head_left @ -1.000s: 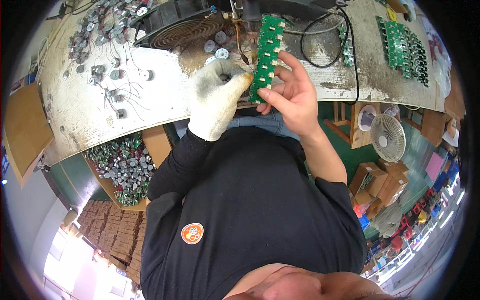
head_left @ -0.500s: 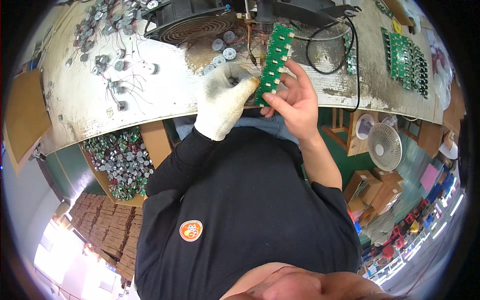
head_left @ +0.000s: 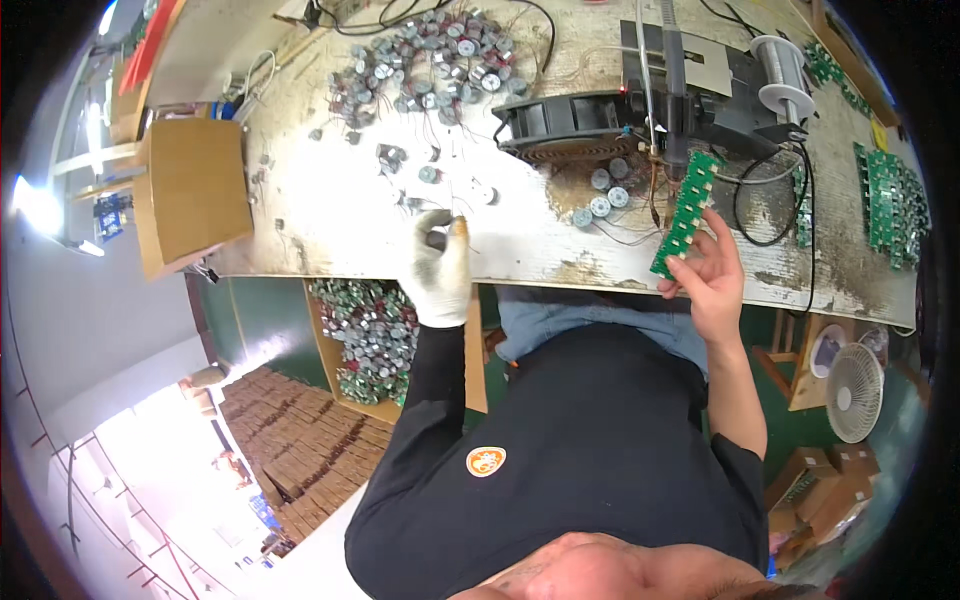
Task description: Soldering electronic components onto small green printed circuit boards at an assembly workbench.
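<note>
My right hand holds a long green circuit board by its lower end, between thumb and fingers. Small white connectors line the board, which slants upright over the table's front edge. My left hand, in a whitish glove with a stained thumb, is over the table at the left. Its fingers are curled in toward the thumb, and whatever they may hold is too hidden to name. Just beyond the glove lie loose small round motors with thin wires. Several more motors sit left of the board, near a copper-coloured soldering tip.
A black fan stands behind the motors, beside a soldering stand with a wire spool. A black cable loops right of the board. Motors are heaped at the back; green boards lie far right. A cardboard box stands left.
My left hand has moved away from the board to the left, toward the loose motors. My right hand still holds the board near the soldering tip. The view has swung left.
</note>
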